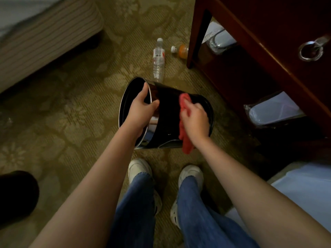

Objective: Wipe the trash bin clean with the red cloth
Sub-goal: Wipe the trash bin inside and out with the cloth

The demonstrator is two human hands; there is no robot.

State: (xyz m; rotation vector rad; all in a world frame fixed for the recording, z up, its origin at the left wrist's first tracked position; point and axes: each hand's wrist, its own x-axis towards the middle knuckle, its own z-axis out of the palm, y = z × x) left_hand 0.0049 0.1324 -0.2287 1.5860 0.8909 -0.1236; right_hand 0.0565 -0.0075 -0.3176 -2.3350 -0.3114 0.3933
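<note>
A glossy black trash bin [167, 111] with a silver rim is held tipped on its side above the carpet, its mouth facing left. My left hand [140, 111] grips the rim, fingers curled inside the opening and thumb on the outer wall. My right hand [195, 119] holds the red cloth [184, 136] and presses it against the bin's outer wall near the base. Part of the cloth hangs down below my wrist.
Two plastic bottles lie on the patterned carpet beyond the bin: a clear one [158, 59] and an orange one [180, 50]. A dark wooden desk [268, 51] stands at the right, a striped bed base [44, 36] at the upper left. My feet in white shoes [139, 169] are below the bin.
</note>
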